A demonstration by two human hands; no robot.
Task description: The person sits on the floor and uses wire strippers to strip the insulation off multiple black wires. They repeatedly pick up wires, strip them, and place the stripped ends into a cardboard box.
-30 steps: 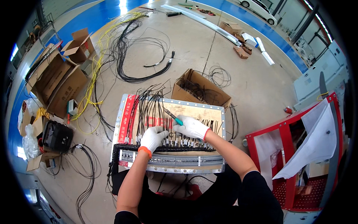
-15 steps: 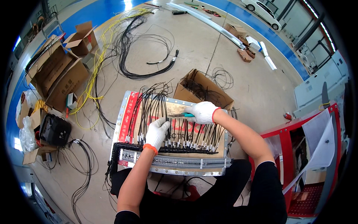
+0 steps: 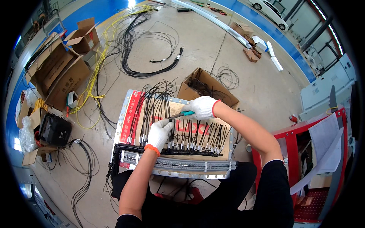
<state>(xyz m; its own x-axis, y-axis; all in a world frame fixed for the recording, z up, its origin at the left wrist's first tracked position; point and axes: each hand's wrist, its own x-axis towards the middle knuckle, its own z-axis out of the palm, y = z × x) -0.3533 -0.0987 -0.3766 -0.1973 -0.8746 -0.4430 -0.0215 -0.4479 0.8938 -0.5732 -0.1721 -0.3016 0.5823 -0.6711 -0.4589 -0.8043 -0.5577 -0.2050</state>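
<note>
My left hand [image 3: 160, 133], in a white knit glove with an orange cuff, is closed on a black wire [image 3: 169, 121] that stands in a row of them. In my gloved right hand [image 3: 204, 108] are teal-handled pliers [image 3: 185, 113], whose jaws reach the wire just above my left fingertips. Several black wires with white marker sleeves [image 3: 190, 145] rise from a black wrapped bundle [image 3: 178, 152]. Below that bundle runs a grey terminal block strip [image 3: 182, 164]. All of this lies on a cardboard-covered panel [image 3: 125, 114] with a punched metal frame, across my lap.
An open carton [image 3: 187, 89] of wire scraps stands just beyond the panel. Black cable coils [image 3: 127, 64] and yellow cables [image 3: 97, 81] cover the floor at far left, near more cartons [image 3: 68, 81]. A red cabinet [image 3: 289, 155] with papers stands at right.
My right hand has brought the pliers left and slightly down, so their jaws now meet the wire by my left fingers. My left hand has hardly moved.
</note>
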